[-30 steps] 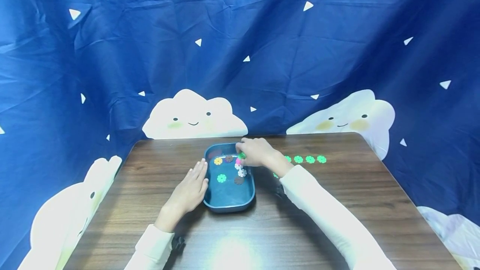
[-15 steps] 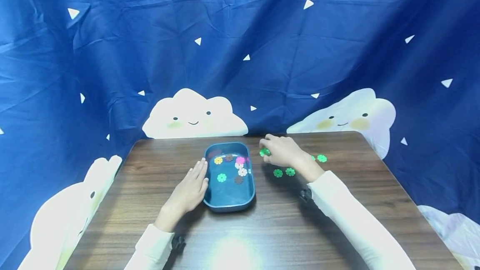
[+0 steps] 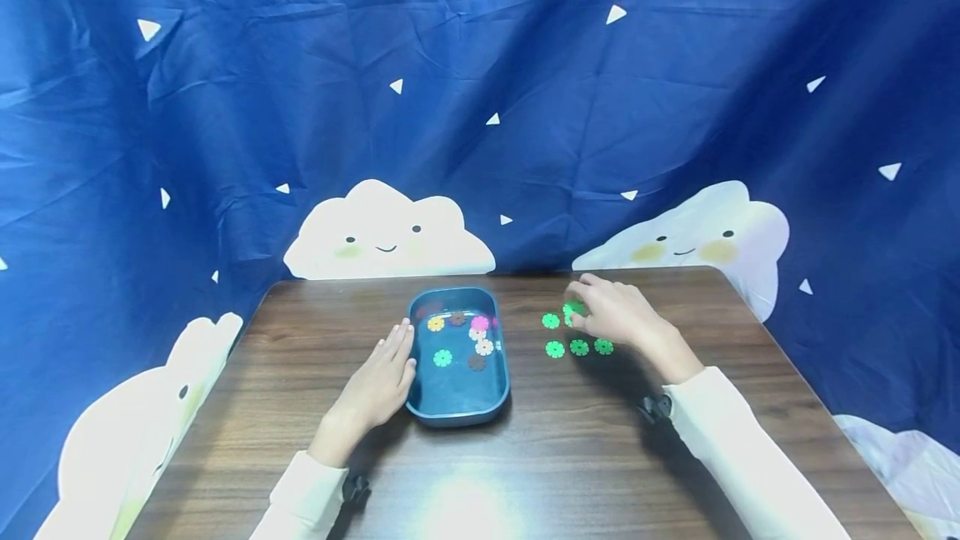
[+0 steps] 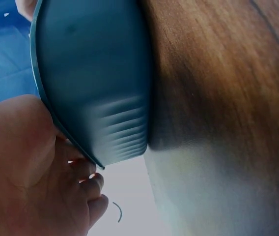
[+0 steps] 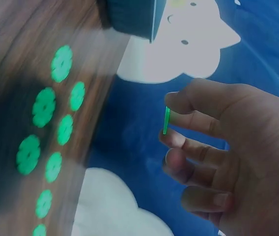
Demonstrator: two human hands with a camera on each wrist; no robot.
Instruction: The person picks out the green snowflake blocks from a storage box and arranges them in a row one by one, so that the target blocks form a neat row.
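My right hand [image 3: 618, 312] is over the right part of the table. It pinches a green flower-shaped plastic disc [image 5: 166, 121] between thumb and fingertips, edge-on in the right wrist view. Below it, several matching green discs [image 3: 555, 349] lie on the table in two rows, the far one partly hidden by the hand. My left hand [image 3: 378, 377] rests with straight fingers along the left rim of a blue tray [image 3: 459, 418]. In the tray lie a yellow disc [image 3: 436, 323], a pink disc [image 3: 480, 323], a green disc [image 3: 442, 358], and white and brown ones.
The brown wooden table [image 3: 330, 307] reaches back to a blue curtain [image 3: 450, 65] with white clouds and triangles. Dark wrist cameras are strapped under both sleeves. A bright glare spot [image 3: 468, 498] shows on the table's near side.
My right hand has moved right from over the tray, carrying the green disc past the tray's edge to above the rows of discs. The left hand and the tray have stayed put.
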